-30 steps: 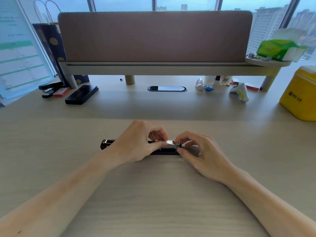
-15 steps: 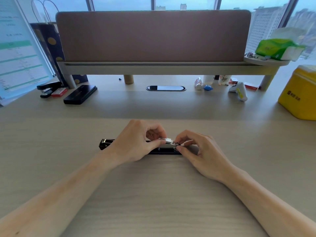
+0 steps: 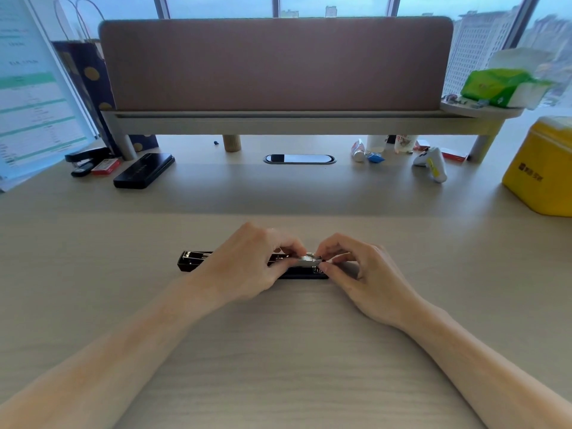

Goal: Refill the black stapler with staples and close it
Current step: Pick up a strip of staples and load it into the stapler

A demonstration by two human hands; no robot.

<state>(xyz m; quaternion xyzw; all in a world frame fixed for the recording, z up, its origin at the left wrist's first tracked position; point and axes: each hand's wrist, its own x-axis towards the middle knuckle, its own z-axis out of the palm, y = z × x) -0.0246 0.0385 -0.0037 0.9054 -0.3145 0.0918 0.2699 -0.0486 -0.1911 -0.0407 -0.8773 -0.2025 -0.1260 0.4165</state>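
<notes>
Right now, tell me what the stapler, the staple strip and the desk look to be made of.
Stapler: glossy black shell, plastic or painted metal, with bright metal inside its open end.
Staple strip: silvery metal, glinting.
Desk: pale matte wood-grain, probably laminate.

Pale wood desk (image 3: pixel 278 351), black stapler (image 3: pixel 192 261), yellow tin (image 3: pixel 540 171), black case (image 3: pixel 144 171)

Both forearms are showing bare to the frame's edge, no sleeves; left hand (image 3: pixel 247 264) and right hand (image 3: pixel 368 280) wearing nothing.
</notes>
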